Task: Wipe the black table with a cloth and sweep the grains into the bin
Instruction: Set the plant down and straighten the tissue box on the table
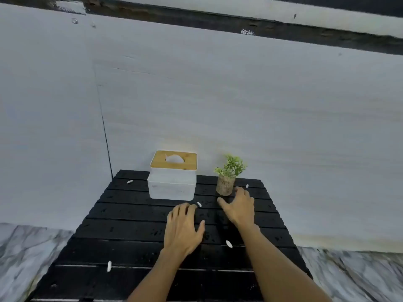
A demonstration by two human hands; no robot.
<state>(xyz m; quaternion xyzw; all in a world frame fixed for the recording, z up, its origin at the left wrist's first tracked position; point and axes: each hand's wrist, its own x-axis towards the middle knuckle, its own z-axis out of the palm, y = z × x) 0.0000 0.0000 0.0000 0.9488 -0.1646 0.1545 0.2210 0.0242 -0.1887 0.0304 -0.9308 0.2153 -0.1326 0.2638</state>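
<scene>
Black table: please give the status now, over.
Left hand and right hand open, empty, over black table. Grains still scattered. No cloth, no bin visible. Tissue box, plant in the way.

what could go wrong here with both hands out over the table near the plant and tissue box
The right hand is right beside the small potted plant; a careless sweep could tip it. The black table is slatted, so white grains may drop into the gaps instead of reaching a bin, and no bin is in view. The left hand holds no cloth, and pushing grains toward the tissue box could trap them against it.
</scene>
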